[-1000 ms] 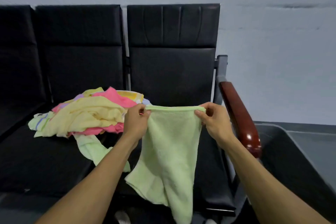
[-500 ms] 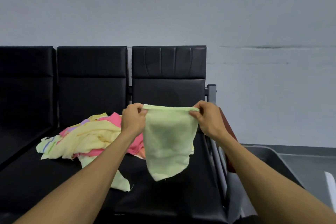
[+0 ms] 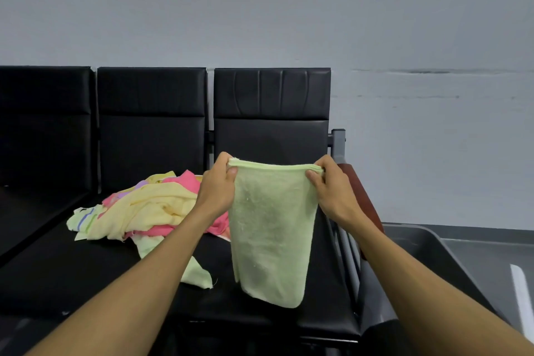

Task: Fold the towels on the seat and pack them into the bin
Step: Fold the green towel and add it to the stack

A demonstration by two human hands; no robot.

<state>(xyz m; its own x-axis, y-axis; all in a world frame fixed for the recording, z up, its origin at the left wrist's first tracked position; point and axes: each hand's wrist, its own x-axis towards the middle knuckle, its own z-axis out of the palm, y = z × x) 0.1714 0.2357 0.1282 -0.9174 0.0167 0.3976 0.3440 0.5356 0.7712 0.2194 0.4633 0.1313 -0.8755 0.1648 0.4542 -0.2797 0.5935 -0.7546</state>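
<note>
Now | left hand (image 3: 217, 193) grip, right hand (image 3: 332, 193) grip: each pinching green towel (image 3: 271, 234) top corners | hanging above seat (image 3: 86, 274)

Fuzzy terry-cloth green towel (image 3: 271, 234), matt black leatherette seat (image 3: 260, 312), glossy wooden armrest (image 3: 361, 196), grey plastic bin (image 3: 427, 251)

**Open seat ahead, armrest guarding the bin side**

The green towel (image 3: 271, 228) hangs from both hands, its lower edge over bare black seat (image 3: 260, 306), so there is free cushion directly beneath it. To the left, the heap of towels (image 3: 150, 208) covers the middle seat's rear part, and one pale strip trails forward onto the cushion. To the right, the brown armrest (image 3: 361, 199) and its metal frame stand between the seat and the grey bin (image 3: 427, 243); the way across lies above the armrest. The bin's inside seems unobstructed, though only one corner shows.
</note>
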